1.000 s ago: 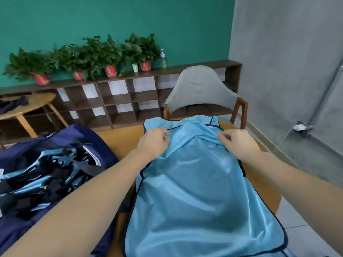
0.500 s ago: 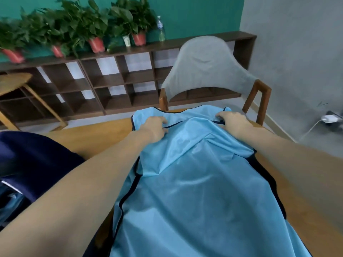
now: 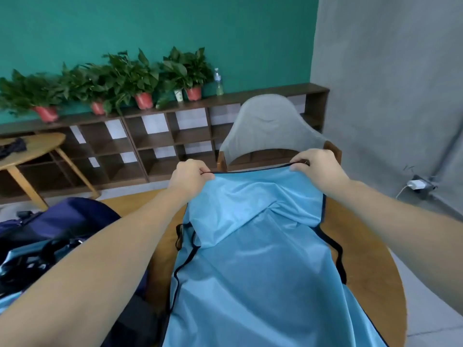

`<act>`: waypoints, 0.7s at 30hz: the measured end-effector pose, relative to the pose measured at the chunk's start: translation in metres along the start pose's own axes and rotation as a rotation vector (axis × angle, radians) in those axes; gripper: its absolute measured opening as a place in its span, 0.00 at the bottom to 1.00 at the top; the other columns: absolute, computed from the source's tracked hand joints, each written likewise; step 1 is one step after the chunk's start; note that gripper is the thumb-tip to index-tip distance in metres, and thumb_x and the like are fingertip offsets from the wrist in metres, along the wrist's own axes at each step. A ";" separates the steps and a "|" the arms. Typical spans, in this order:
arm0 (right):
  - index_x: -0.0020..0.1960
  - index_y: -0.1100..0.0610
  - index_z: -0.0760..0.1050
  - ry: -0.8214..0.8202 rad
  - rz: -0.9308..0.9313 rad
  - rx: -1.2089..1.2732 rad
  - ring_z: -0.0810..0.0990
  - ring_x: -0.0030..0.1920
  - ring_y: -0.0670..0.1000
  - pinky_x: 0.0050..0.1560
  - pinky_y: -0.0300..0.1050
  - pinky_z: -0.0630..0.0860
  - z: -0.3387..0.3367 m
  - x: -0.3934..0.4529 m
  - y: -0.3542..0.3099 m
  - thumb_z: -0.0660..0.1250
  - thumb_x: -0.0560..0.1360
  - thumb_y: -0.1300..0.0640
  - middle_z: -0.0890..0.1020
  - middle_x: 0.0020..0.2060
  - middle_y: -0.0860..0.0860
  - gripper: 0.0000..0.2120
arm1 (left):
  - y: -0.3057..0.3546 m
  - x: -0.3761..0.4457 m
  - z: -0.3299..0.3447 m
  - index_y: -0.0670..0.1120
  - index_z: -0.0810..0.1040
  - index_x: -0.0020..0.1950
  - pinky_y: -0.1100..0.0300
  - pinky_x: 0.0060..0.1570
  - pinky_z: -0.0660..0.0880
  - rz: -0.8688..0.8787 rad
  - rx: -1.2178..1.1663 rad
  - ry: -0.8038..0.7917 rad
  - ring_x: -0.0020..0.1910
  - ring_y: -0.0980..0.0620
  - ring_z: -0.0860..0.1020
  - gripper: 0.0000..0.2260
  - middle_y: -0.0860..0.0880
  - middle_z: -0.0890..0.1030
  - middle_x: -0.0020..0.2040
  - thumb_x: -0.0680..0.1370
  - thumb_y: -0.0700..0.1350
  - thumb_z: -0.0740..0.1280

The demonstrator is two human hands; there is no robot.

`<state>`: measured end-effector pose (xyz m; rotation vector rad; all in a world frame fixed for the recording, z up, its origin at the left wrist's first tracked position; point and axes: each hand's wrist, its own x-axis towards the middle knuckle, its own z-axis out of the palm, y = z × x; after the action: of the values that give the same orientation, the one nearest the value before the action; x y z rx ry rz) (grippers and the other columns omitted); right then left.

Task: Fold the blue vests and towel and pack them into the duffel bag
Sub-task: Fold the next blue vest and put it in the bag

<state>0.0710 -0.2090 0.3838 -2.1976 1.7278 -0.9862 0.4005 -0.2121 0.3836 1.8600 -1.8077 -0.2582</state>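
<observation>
A light blue vest [image 3: 253,266] with dark trim lies lengthwise on the round wooden table [image 3: 363,251]. Its far edge is lifted off the table and stretched between my hands. My left hand [image 3: 188,177] pinches the left corner of that dark-trimmed edge. My right hand [image 3: 317,166] pinches the right corner. The navy duffel bag [image 3: 62,221] sits open at the left, with blue and black fabric inside it.
A grey-backed wooden chair [image 3: 270,131] stands just beyond the table. Behind it runs a low dark shelf [image 3: 160,136] with potted plants and a bottle. A second wooden table [image 3: 32,151] is at far left. A charger hangs from a wall socket [image 3: 416,184] at right.
Both hands have taken hold of the vest's far edge and lifted it off the table, pulling it taut between them. The view has tilted up.
</observation>
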 end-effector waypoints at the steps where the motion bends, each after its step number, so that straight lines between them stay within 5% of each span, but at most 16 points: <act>1: 0.55 0.58 0.84 0.017 -0.012 0.001 0.80 0.57 0.53 0.59 0.44 0.72 -0.018 -0.007 -0.010 0.72 0.77 0.56 0.84 0.55 0.53 0.09 | 0.008 -0.010 -0.019 0.56 0.81 0.39 0.52 0.49 0.79 0.017 -0.024 0.019 0.47 0.49 0.81 0.07 0.53 0.83 0.43 0.77 0.52 0.74; 5: 0.54 0.57 0.84 0.089 -0.051 0.003 0.77 0.50 0.48 0.56 0.44 0.73 -0.088 -0.049 -0.054 0.71 0.78 0.56 0.84 0.52 0.51 0.07 | 0.041 -0.063 -0.090 0.46 0.85 0.46 0.57 0.46 0.75 0.103 -0.079 0.111 0.48 0.52 0.80 0.07 0.52 0.83 0.43 0.78 0.49 0.73; 12: 0.54 0.57 0.85 0.181 -0.128 0.014 0.79 0.52 0.49 0.61 0.47 0.74 -0.162 -0.169 -0.106 0.72 0.78 0.56 0.85 0.51 0.51 0.08 | 0.064 -0.208 -0.155 0.45 0.84 0.53 0.63 0.50 0.69 0.258 -0.042 0.196 0.48 0.55 0.77 0.04 0.50 0.82 0.47 0.80 0.42 0.71; 21: 0.47 0.54 0.86 0.036 -0.130 -0.033 0.81 0.47 0.49 0.55 0.47 0.76 -0.106 -0.329 -0.079 0.76 0.74 0.57 0.84 0.45 0.48 0.03 | -0.006 -0.380 -0.079 0.50 0.86 0.49 0.57 0.53 0.75 0.371 -0.025 0.100 0.46 0.56 0.79 0.05 0.55 0.82 0.45 0.76 0.41 0.75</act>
<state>0.0366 0.1437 0.3780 -2.3532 1.6455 -1.0393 0.4106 0.1751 0.3627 1.4555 -2.0228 -0.0502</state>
